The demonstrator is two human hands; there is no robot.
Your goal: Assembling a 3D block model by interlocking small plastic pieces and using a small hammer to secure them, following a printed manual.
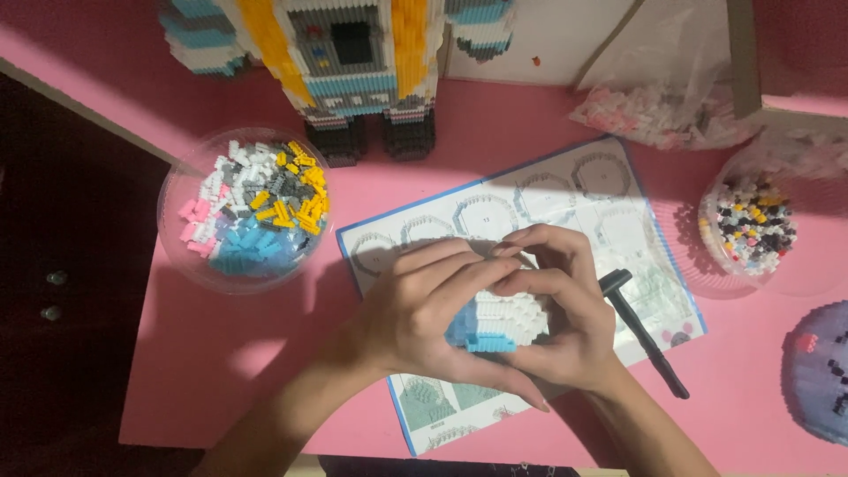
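Frame centre: both hands, left and right, clasp a small white-and-blue brick block over the open instruction booklet. Part-built; clear bowl of loose bricks upper left remains full.

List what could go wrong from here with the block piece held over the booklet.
1. Both hands, left hand and right hand, squeeze the small white and blue block piece; pressing hard might pop bricks loose.
2. The black tool lies right beside the right hand and could be knocked along the booklet.
3. The bowl of loose bricks sits close to the table edge; an elbow might tip it.
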